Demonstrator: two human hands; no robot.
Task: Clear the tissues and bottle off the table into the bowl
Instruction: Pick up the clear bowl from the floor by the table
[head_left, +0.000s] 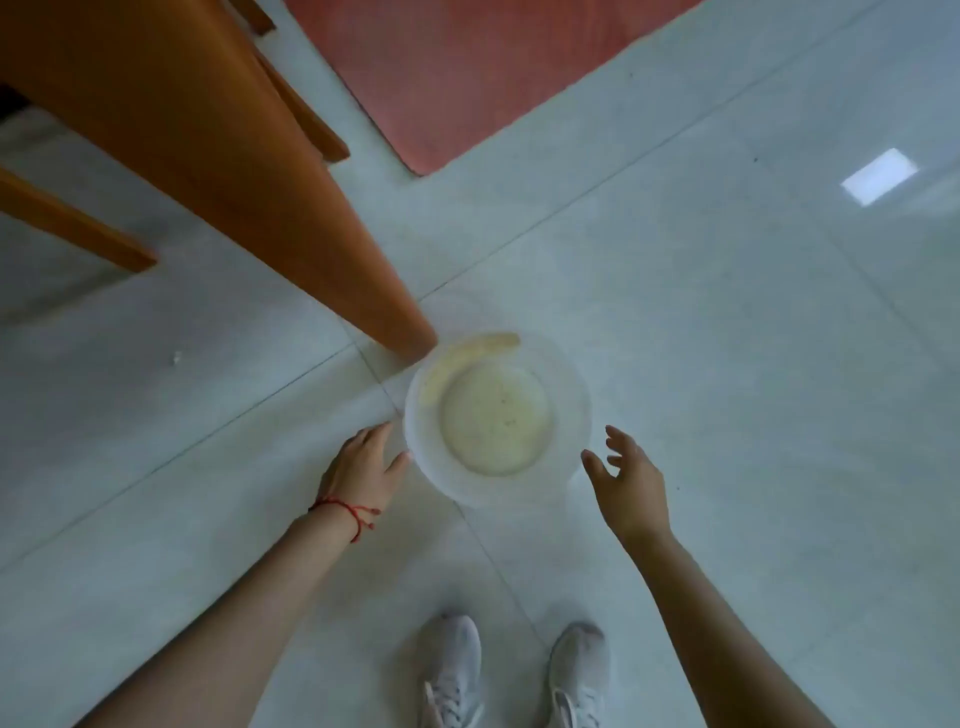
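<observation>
Head view, seemingly straight down floorward.

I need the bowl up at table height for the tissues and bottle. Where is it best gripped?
Probably by its rim, both sides at once. The translucent bowl sits upright on the floor, wide and round, with the left hand at its left edge and the right hand open near its right.

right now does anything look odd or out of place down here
The bowl sits on the floor by the table corner, not up on it, and its inside is smeared yellowish. No tissues or bottle are in view. The left hand is at the rim; the right hand is just short of it.
</observation>
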